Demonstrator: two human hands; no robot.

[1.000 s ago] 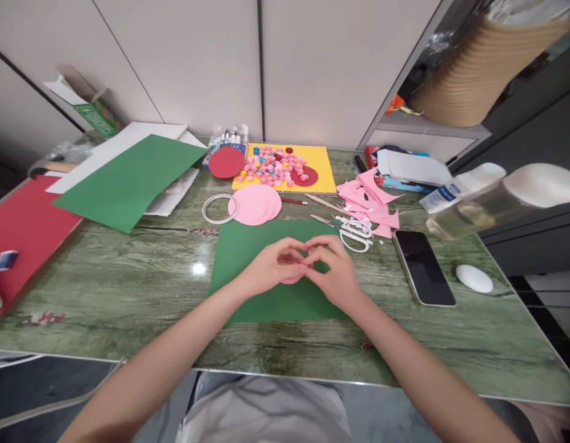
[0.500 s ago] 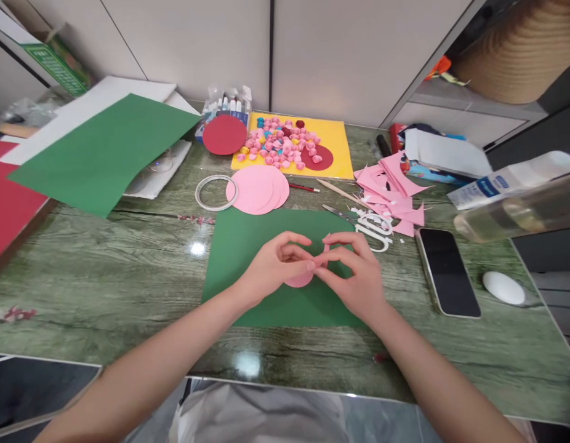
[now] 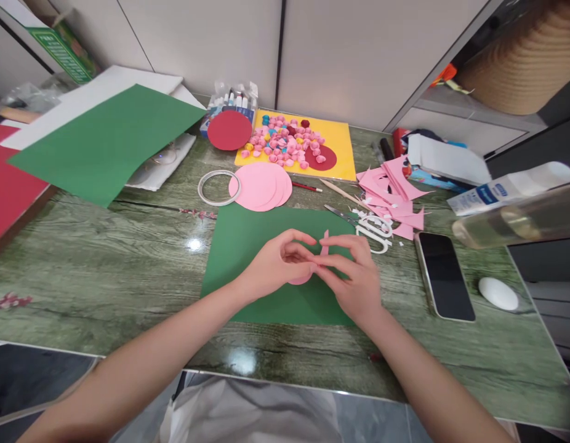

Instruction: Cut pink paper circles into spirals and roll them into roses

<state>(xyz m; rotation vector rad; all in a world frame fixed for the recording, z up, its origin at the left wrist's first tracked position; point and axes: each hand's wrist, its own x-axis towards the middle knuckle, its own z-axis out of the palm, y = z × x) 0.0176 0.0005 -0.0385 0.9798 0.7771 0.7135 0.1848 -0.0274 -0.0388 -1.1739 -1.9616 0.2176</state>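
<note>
My left hand (image 3: 272,263) and my right hand (image 3: 356,278) meet over a green paper sheet (image 3: 285,311). Their fingertips are pinched together on a pink paper strip (image 3: 325,243). One end of it sticks up beside my right fingers, and a rounded pink part (image 3: 301,279) shows below the fingertips. The portion between the fingers is mostly hidden. Beyond the sheet lie overlapping pink paper circles (image 3: 255,186) and a tape roll (image 3: 200,187). Scissors with white handles (image 3: 375,231) rest at the sheet's upper right corner.
Many small rolled paper flowers (image 3: 285,143) cover a yellow sheet (image 3: 343,144) at the back. Pink scraps (image 3: 396,191), a pencil (image 3: 306,186) and a wooden stick (image 3: 340,192) lie nearby. On the right are a phone (image 3: 444,275), a white mouse (image 3: 498,293) and a bottle (image 3: 520,212).
The camera view has shifted slightly. My right fingers have moved a little, and more of the strip's upright end shows. Both hands keep their pinch on the pink paper.
</note>
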